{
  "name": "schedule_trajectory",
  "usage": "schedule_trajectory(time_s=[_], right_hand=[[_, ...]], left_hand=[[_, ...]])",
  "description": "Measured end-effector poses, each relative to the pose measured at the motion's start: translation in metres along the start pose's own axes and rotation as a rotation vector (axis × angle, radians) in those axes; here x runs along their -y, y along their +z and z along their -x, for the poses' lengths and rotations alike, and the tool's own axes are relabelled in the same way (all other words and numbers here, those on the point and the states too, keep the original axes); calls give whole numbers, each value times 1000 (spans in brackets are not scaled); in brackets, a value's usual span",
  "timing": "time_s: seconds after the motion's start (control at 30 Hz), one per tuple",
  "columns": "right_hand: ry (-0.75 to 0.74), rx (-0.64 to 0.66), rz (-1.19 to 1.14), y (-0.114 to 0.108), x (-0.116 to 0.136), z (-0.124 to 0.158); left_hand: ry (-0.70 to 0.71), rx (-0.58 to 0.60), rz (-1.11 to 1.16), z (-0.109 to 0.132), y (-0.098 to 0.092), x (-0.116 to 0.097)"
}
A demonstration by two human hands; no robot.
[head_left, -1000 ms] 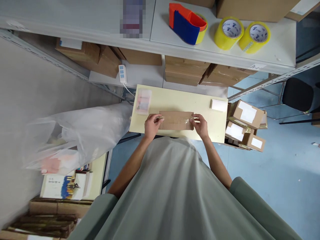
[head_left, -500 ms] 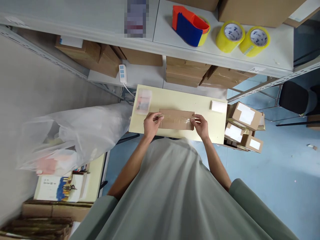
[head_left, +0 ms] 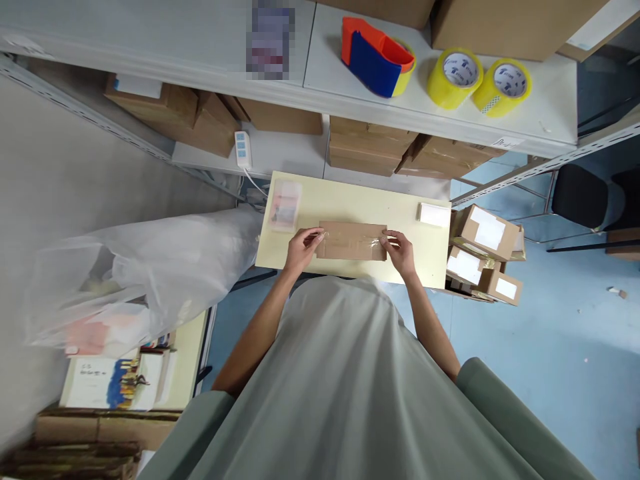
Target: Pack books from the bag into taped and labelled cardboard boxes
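A flat brown cardboard box (head_left: 352, 243) lies near the front edge of the pale yellow table (head_left: 345, 193). Clear, shiny tape runs across its top. My left hand (head_left: 302, 248) grips the box's left end, thumb and fingers pinched at the upper corner. At the opposite end, my right hand (head_left: 399, 251) pinches the right edge in the same way. On the table's left lies a clear plastic packet (head_left: 285, 206) with pinkish contents, and at its right edge is a small white box (head_left: 434, 214).
Behind the table, a grey shelf (head_left: 200, 60) bears a red-and-blue tape dispenser (head_left: 376, 59) and yellow tape rolls (head_left: 454, 79). Labelled cartons (head_left: 486, 230) are stacked off the table's right side. A large translucent plastic bag (head_left: 185, 260) bulges at left, beside a white power strip (head_left: 243, 149).
The camera view has shifted slightly. My left fingers have moved a little outward along the box's left end; the right hand keeps nearly the same grip.
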State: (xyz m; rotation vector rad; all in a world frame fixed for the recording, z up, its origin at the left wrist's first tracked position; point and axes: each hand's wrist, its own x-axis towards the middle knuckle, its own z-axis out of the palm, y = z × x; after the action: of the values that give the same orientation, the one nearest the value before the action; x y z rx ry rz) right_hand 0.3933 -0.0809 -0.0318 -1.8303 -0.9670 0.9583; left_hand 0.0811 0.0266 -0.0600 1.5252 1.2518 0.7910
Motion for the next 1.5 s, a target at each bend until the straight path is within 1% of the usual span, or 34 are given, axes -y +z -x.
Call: schedule_trajectory(time_s=[0.13,0.33,0.43,0.53,0.73,0.87,1.0,1.1,1.17,1.27,1.37,1.43,1.5], right_hand=[[-10,-13,25,4,2,4],[-44,-26,89,9,5,8],[-62,-15,87,8,4,8],[-71,2,81,6,1,6],[-73,60,91,-1,3,3],[-130,93,200,-6,9,1],[-197,84,313,-13,22,-7],[-277,64,336,-19,47,-25],[-364,36,342,-23,74,-42],[-526,-6,369,-26,126,-77],[-670,-42,425,-24,182,-117],[-746,-70,465,-19,215,-147],[-783,-90,518,-11,242,-178]], left_hand=[[-17,6,14,0,-2,3],[-39,-48,71,-1,5,6],[-48,-67,63,0,8,5],[-25,-73,62,0,9,4],[-14,-44,40,-2,4,3],[15,-24,7,-5,0,-4],[119,-65,-124,-9,-3,-22],[204,-82,-193,-23,-4,-45],[264,-100,-195,-39,-5,-66],[368,-133,-180,-71,-8,-104],[462,-171,-162,-103,-11,-147],[512,-194,-154,-119,-13,-175],[546,-208,-163,-128,-15,-198]])
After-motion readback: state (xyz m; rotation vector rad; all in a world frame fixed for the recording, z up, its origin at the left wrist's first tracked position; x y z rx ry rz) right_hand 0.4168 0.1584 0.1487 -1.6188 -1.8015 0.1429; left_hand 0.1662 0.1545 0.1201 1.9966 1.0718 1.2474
